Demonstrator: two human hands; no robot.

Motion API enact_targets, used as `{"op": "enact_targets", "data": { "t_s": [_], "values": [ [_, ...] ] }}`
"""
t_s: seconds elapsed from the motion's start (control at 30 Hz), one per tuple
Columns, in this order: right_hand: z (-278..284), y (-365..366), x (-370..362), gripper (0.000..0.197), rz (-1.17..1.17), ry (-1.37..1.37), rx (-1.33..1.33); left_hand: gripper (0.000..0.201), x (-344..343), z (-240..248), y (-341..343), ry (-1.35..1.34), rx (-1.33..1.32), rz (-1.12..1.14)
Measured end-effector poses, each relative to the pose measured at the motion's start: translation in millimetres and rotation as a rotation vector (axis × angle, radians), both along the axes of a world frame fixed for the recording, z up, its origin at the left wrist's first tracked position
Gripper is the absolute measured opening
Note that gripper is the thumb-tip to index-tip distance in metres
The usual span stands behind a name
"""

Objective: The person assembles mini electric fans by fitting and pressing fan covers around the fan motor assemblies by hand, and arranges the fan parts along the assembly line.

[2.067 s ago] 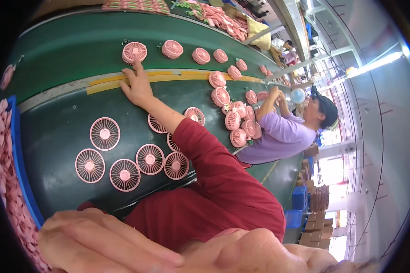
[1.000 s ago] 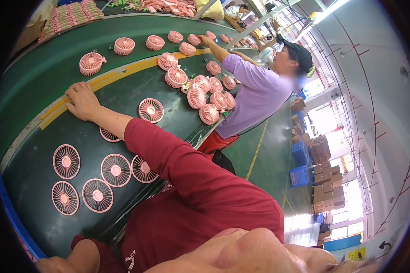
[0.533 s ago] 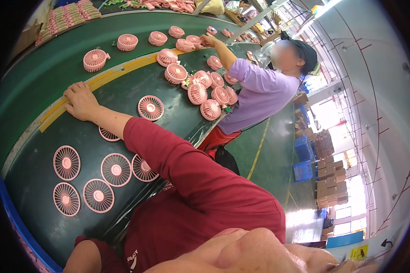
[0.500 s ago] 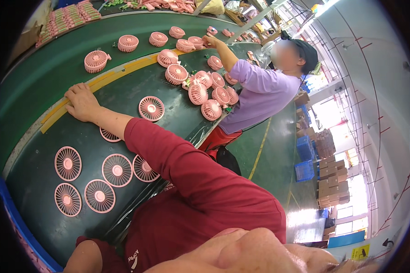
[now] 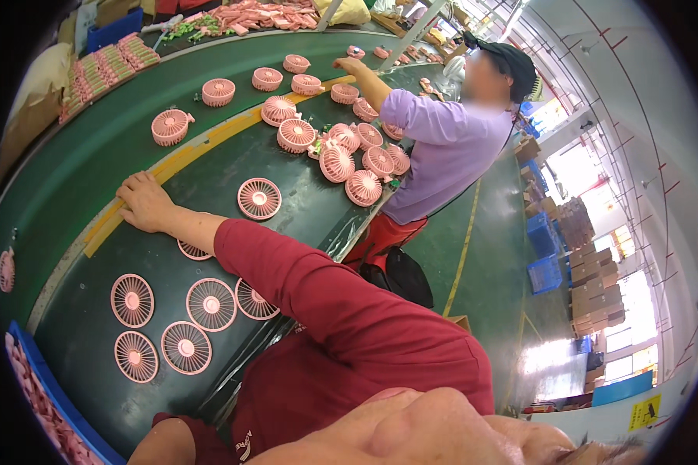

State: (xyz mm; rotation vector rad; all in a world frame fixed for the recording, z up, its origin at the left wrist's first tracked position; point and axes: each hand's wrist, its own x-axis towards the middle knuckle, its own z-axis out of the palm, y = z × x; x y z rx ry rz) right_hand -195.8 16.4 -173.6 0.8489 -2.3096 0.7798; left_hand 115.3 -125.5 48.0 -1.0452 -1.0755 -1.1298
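Observation:
My right hand [image 5: 145, 203] rests palm down on the yellow strip [image 5: 180, 159] along the dark green work surface, fingers apart and holding nothing. My left hand is out of view; only part of that arm shows at the lower edge. Several flat, round pink fan grilles [image 5: 132, 301] lie near my right forearm, one partly covered by my wrist and another by my sleeve. A single grille [image 5: 259, 199] lies farther off. Across the strip, a pink fan head [image 5: 171, 126] sits on the green belt [image 5: 132, 108], nearest to my fingers.
A co-worker in a purple top [image 5: 450, 147] stands at right, one arm reaching over a cluster of pink fan heads [image 5: 337, 161]. More fan heads line the belt. A blue bin [image 5: 62, 395] with pink parts stands at lower left; pink and green parts [image 5: 112, 66] are stacked at the back.
My right hand stays on the strip while the whole view shifts slightly. The co-worker's hand has left a fan head, which now sits on the near side. Another fan head shows at far left.

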Motion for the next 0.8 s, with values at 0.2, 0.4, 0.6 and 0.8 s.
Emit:
{"op": "enact_targets", "data": {
  "t_s": [0.2, 0.4, 0.6, 0.8],
  "values": [
    [5, -3, 3, 0.034, 0.008, -0.005, -0.014, 0.004, -15, 13, 29, 0.104, -0.101, -0.182],
    [5, 9, 6, 0.033, -0.009, -0.010, -0.018, 0.004, -19, 1, 53, -0.370, -0.326, -0.107],
    [-13, 1, 1, 0.034, -0.061, -0.032, 0.086, 0.027, -32, -34, 86, -0.871, -0.850, 0.186],
    [-13, 1, -28, 0.038, 0.035, -0.080, 0.098, 0.055, -3, -117, 98, -1.054, -1.158, 0.471]
  ]
}}
